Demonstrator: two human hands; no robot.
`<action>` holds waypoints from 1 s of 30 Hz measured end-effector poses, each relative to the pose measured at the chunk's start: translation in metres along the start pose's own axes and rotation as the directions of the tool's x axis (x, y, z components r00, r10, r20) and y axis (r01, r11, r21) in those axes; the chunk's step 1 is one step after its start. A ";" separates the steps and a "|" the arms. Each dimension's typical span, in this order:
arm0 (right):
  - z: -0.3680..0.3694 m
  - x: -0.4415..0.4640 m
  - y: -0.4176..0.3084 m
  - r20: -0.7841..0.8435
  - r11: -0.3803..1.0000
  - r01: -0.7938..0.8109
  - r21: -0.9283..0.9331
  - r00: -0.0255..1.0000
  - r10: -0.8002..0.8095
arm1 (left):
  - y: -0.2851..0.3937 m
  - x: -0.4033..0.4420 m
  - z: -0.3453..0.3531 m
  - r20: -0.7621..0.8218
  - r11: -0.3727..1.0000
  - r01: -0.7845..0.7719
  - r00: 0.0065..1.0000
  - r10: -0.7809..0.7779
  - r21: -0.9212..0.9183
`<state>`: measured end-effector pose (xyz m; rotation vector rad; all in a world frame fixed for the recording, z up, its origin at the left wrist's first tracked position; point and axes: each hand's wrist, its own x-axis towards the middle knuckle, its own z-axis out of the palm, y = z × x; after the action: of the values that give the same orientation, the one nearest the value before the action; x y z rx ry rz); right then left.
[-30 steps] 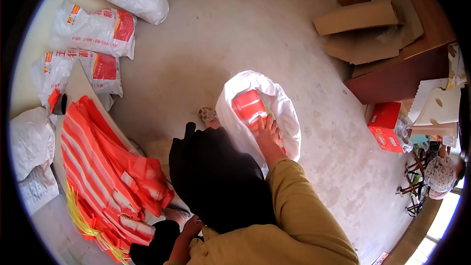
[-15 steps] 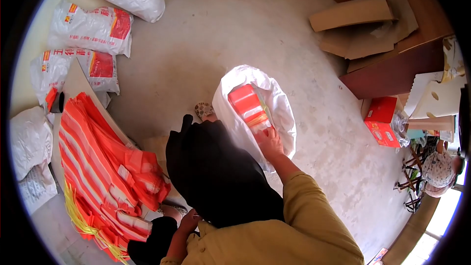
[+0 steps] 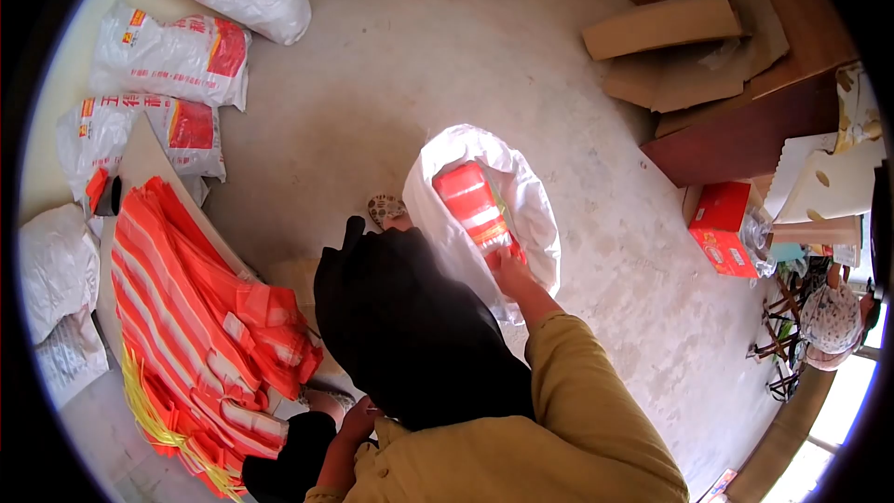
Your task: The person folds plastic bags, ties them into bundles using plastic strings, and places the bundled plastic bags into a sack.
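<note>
A white woven sack [image 3: 542,224] stands wide-mouthed on the floor in front of my knees. Inside it lies a folded red-and-white striped bundle [image 3: 470,200], with an orange-yellow band near its lower end. My right hand [image 3: 512,274] reaches into the sack's mouth, its fingers closed on the bundle's near end; the fingertips are partly hidden. Low at my lap, my left hand [image 3: 358,421] is curled closed beside the black cloth [image 3: 410,317] over my legs. A tiny light thing shows at its fingers, too small to name.
At my left, a pile of red-and-white striped mesh material [image 3: 186,298] with yellow strings [image 3: 154,410] lies on a board. Several white printed sacks [image 3: 172,56] line the wall. Cardboard [image 3: 661,28] and a red box [image 3: 722,228] are at the right. Another person [image 3: 833,317] sits far right.
My right hand has shifted slightly down and turned, with its fingers now curled at the bundle's end. The bundle's visible top now shows more white stripes. My left hand stays put.
</note>
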<state>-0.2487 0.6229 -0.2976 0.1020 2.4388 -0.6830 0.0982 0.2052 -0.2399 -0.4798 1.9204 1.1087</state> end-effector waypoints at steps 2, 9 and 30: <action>0.003 0.004 0.006 0.016 1.000 0.005 0.005 1.000 -0.005 | 0.005 -0.002 0.000 -0.014 1.000 0.022 1.000 -0.022 0.002; -0.035 0.014 -0.036 -0.013 0.991 0.118 -0.061 0.993 -0.119 | 0.044 -0.011 -0.007 -0.014 0.997 0.077 0.997 -0.077 0.000; -0.019 0.088 -0.075 -0.159 0.943 0.197 -0.268 0.956 -0.245 | -0.034 0.010 0.015 -0.036 0.976 -0.067 0.996 0.076 0.208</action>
<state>-0.3472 0.5600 -0.3005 -0.2228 2.7273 -0.4719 0.1221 0.2001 -0.2696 -0.3241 2.0787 0.9364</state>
